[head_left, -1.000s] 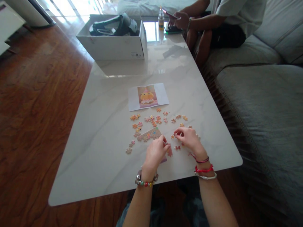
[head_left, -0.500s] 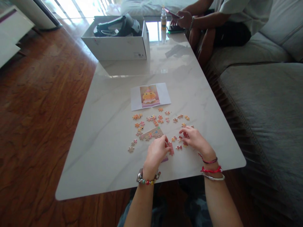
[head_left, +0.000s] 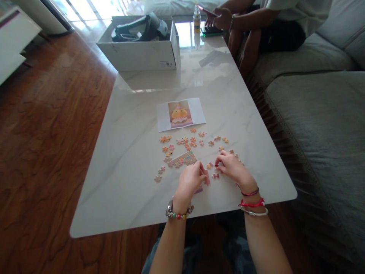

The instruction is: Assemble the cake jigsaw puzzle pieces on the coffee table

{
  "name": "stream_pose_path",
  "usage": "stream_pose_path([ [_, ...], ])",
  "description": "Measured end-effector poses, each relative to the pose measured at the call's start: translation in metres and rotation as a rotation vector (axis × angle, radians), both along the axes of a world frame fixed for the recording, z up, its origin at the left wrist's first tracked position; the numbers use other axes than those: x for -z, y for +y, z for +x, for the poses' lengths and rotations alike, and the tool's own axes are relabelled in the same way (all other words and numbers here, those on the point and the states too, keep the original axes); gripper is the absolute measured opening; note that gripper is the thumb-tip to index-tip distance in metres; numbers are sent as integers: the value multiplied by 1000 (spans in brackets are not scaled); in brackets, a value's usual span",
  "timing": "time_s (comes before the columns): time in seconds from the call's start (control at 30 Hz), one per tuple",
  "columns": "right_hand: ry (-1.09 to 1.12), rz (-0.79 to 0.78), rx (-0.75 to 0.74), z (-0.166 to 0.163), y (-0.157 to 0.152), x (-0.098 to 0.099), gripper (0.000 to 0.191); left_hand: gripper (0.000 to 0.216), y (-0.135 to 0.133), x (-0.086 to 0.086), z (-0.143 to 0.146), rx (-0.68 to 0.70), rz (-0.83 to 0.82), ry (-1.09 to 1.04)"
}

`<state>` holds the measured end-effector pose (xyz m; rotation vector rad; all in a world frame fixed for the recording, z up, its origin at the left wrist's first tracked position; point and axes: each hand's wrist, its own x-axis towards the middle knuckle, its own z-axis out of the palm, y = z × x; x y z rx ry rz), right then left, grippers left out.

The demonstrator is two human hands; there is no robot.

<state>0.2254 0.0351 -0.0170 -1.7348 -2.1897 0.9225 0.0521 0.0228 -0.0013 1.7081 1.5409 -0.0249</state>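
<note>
My left hand (head_left: pixel 190 180) rests near the table's front edge, fingers curled and pinching a small pink joined bit of puzzle (head_left: pixel 205 179). My right hand (head_left: pixel 232 166) lies just to its right, fingers bent over loose puzzle pieces (head_left: pixel 215 176); what it grips is hidden. A partly joined strip of puzzle (head_left: pixel 182 159) lies just beyond my left hand. Several loose orange and pink pieces (head_left: pixel 191 142) are scattered past it. A printed reference picture (head_left: pixel 180 114) lies farther up the white marble table (head_left: pixel 137 152).
A white open box (head_left: pixel 142 53) holding a dark headset stands at the table's far end, beside a small bottle (head_left: pixel 196 17). Another person (head_left: pixel 273 23) sits on the grey sofa (head_left: pixel 319 125) at right, holding a phone. Wooden floor lies to the left.
My right hand drew back toward me and then slid slightly left, closer to my left hand. My left hand stayed on the pink joined bit. The view shifted a little.
</note>
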Motion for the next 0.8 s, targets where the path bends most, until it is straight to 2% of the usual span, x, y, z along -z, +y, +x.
stream_pose_path([
  [0.13,7,5,23,2,1,-3,11,9,0,2,-3,23,15,-46],
  [0.23,66,-45,104,6,1,-9,9,9,1,3,-6,22,78,-66],
  [0.33,199,-123,206,8,0,-13,6,11,3,2,-9,-6,137,-42],
  [0.4,324,-181,236,7,-1,-15,15,16,5,1,-10,-32,157,-54],
  [0.5,449,-239,195,-2,-1,-16,16,23,6,-2,-10,-36,125,-188],
  [0.6,485,-255,123,-13,0,-16,13,19,5,-2,-10,-2,62,-346],
  [0.8,444,-269,79,-26,-2,-17,12,19,6,6,-18,-34,6,-430],
])
